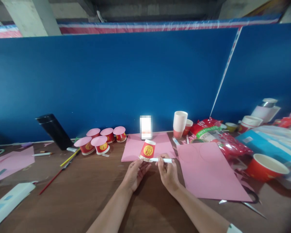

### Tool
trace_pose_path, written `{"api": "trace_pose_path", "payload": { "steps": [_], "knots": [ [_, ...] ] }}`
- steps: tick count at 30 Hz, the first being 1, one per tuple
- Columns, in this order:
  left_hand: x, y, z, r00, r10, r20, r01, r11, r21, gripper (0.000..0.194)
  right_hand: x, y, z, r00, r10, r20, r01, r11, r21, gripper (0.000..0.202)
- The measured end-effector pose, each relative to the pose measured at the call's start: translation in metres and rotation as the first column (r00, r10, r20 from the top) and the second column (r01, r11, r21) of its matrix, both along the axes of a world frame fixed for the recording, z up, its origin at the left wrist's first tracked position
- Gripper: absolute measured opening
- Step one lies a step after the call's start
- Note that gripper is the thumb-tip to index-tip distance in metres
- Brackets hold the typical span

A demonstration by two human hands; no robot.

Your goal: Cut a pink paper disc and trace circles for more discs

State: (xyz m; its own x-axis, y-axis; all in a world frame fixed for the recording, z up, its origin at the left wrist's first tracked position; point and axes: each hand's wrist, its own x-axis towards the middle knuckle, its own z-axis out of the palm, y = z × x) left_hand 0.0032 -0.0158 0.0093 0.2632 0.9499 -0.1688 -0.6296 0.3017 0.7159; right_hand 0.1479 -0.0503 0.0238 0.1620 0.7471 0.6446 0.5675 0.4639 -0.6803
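A red paper cup with a round yellow emblem is held tilted, its narrower white-edged end away from me. The fingers of my left hand are closed on its wide, near rim. My right hand grips a slim white pen-like tube, whose tip meets the cup near that rim. I cannot tell whether it is a glue pen or a marker. Behind the cup lies a stack of pink paper. More pink paper, marked with faint circles, lies beside my right hand.
Several short red cups topped with pink discs stand left of centre. A black bottle, a red brush-like stick and a white power strip are further left. Right are stacked white cups, a paper-cup bag and scissors.
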Motion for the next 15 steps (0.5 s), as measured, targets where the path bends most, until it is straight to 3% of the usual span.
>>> {"api": "trace_pose_path", "payload": {
  "steps": [15],
  "knots": [
    [-0.0006, 0.0002, -0.0005, 1.0, -0.004, 0.015, 0.004, 1.0, 0.004, 0.011, 0.0003, 0.0004, 0.0026, 0.996, -0.058, 0.074, 0.062, 0.997, -0.054, 0.022]
  ]
}}
